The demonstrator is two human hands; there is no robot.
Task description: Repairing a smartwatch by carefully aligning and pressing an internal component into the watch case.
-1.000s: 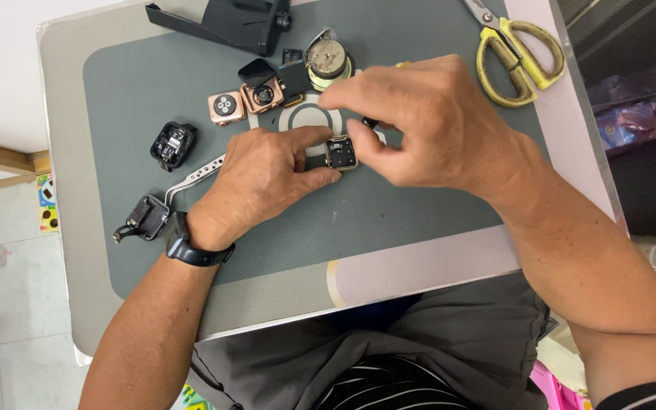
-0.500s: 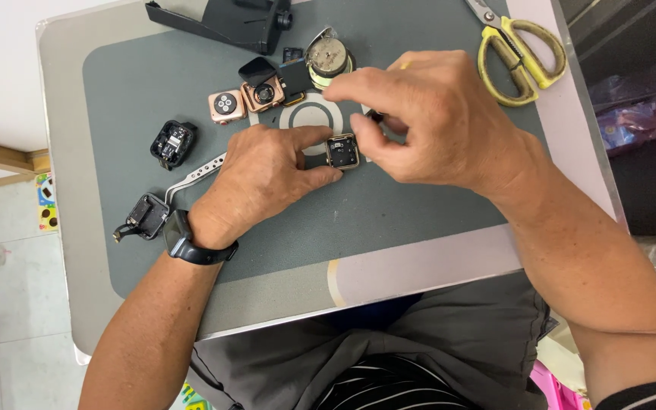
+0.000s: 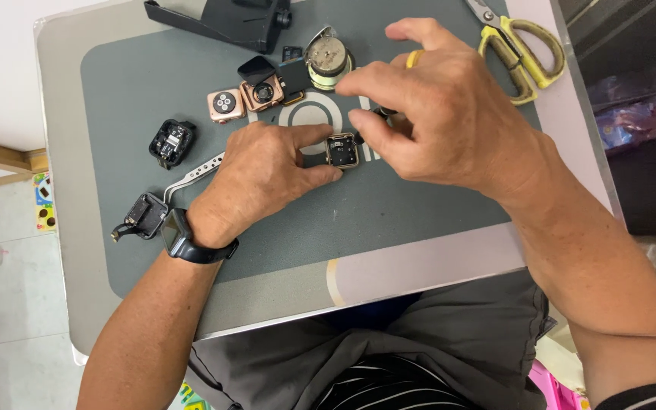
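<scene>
Nearby, scissors [image 3: 521, 49]; right hand [image 3: 442, 114] over watch case [image 3: 342, 150].

The small watch case [image 3: 342, 149] pinched in my left hand [image 3: 267, 178] looked like polished gold-toned metal, its open inside dull and dark. Beneath it the mat [image 3: 389, 228] was matt grey, rubbery and smooth. The scissors [image 3: 521, 53] had glossy yellow plastic handles and bright steel blades. My wrist strap [image 3: 191, 247] was matt black.

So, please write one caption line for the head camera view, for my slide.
Left hand steadies a small square watch case on a grey mat while the right hand works at it.
</scene>
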